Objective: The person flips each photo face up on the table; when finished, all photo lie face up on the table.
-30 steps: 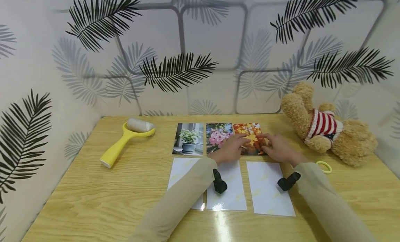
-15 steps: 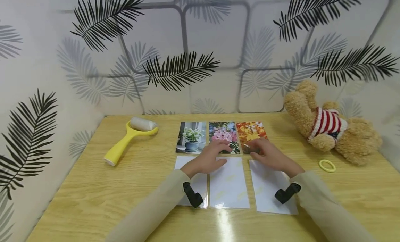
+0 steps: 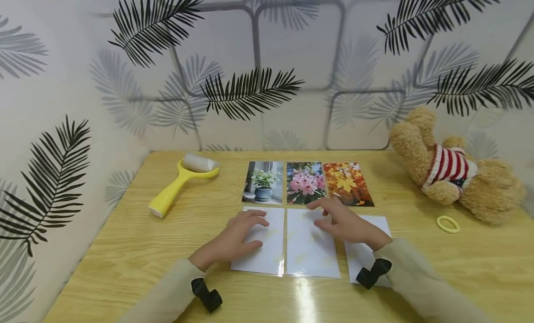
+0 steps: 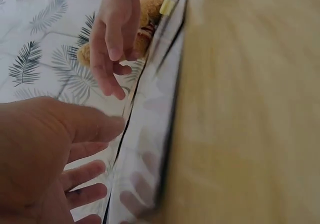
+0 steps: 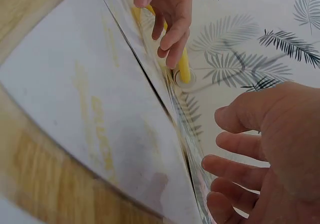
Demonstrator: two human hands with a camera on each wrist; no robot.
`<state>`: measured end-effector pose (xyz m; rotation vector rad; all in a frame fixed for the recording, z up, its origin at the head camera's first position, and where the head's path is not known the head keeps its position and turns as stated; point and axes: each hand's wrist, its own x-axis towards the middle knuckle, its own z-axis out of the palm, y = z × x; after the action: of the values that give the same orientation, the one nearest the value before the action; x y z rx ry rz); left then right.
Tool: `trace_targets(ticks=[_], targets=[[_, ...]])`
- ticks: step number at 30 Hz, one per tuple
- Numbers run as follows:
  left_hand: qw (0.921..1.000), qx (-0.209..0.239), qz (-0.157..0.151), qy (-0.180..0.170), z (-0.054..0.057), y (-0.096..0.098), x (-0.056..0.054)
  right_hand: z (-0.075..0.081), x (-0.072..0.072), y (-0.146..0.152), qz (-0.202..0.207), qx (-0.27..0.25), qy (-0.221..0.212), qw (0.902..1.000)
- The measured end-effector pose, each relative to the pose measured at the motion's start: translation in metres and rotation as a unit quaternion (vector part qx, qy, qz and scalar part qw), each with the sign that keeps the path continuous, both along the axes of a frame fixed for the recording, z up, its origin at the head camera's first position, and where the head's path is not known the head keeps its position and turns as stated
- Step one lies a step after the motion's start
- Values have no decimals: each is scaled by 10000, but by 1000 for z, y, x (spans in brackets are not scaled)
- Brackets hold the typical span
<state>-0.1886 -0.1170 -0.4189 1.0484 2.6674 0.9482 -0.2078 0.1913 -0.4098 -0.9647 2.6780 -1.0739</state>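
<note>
Two rows look laid out on the bench (image 3: 125, 235), photos (image 3: 306, 183) behind white cards (image 3: 312, 253), only the rightmost card's (image 3: 359, 253) gap left wider, while the left hand (image 3: 235, 236) and right hand (image 3: 348, 223), each grip loosely wide and empty, hang over the cards.

The left hand (image 3: 233, 238) has moved near and left, away from the pink flower picture (image 3: 306, 181), and is now over the left white sheet (image 3: 271, 253). Its sleeve (image 3: 167, 286) no longer crosses that sheet and is over the table (image 3: 125, 239) at the near left. The right hand (image 3: 346, 223) has left the autumn leaf picture (image 3: 348, 184), which now shows almost whole; its fingers are over the far right part of the middle white sheet (image 3: 310, 258), its wrist over the right white sheet (image 3: 359, 258).
</note>
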Motion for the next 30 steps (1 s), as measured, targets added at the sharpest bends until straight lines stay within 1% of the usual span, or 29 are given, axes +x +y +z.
trace_targets(ticks=[2,4,9,11,15,18,21,22,23,26,28,30], targets=[[10000,-42,-6,-64,-2,-10,5,-3,1,-6,97,-10,-67,9999],[9998,-22,-55,-201,-3,-19,10,-6,0,-12,184,-20,-61,9998],[9987,147,-127,-476,-5,-36,19,-11,-4,-24,411,-63,9,9991],[9987,178,-114,-462,-5,-42,21,-10,-7,-29,490,-99,-18,9987],[9987,240,-26,-452,-8,-49,23,-10,-11,-39,707,-153,88,9973],[9984,310,-26,-478,-13,-52,23,-12,-12,-43,829,-122,159,9964],[9982,398,-28,-444,-18,-54,24,-12,-11,-45,882,-68,76,9960],[9981,440,-33,-424,-19,-55,24,-11,-11,-46,873,-84,-19,9961],[9979,490,-40,-421,-20,-55,23,-9,-11,-46,816,-111,-225,9964],[9975,560,-46,-432,-19,-55,22,-3,-11,-46,565,-348,-992,9929],[9974,563,-44,-451,-18,-56,21,0,-13,-47,295,-706,-1619,9838],[9972,575,-43,-467,-19,-57,20,1,-14,-47,144,-1174,-2061,9714]])
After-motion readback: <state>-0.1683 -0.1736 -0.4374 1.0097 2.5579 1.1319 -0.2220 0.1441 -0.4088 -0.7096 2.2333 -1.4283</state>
